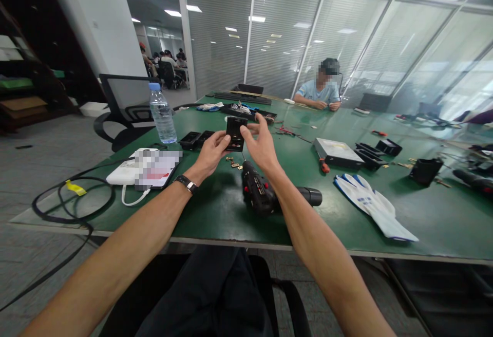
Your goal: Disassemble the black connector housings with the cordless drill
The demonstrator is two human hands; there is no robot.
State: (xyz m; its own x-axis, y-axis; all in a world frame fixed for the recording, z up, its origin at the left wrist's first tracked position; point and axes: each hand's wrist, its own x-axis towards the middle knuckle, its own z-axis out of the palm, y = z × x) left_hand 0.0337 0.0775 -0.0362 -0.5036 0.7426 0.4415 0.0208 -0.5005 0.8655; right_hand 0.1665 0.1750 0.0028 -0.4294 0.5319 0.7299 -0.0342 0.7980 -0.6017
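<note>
1. Casing (pixel 235 130): black plastic, shallow rectangle, coppery bits inside near its lower end; held up over the green table (pixel 215 219), closer to its left edge than its right.
2. Left hand (pixel 210 156): grips casing's left side, thumb on front; dark band with metallic piece at wrist.
3. Right hand (pixel 262 144): grips casing's right side, thumb on front, forefinger raised.
4. Cordless drill (pixel 256 190): black, red buttons, pale print too small to read; lies toward table's near edge, partly under right forearm.
5. Brass-coloured pieces (pixel 233 163): small, loose, near drill's tip.
6. Glove (pixel 370 206): white, blue trim, blue print illegible; flat by near edge, right of drill.
7. Bottle (pixel 162 116): clear plastic, blue cap, upright by left edge.
8. Phone (pixel 158 170): screen pixelated, white cable (pixel 129 203) attached.
</note>
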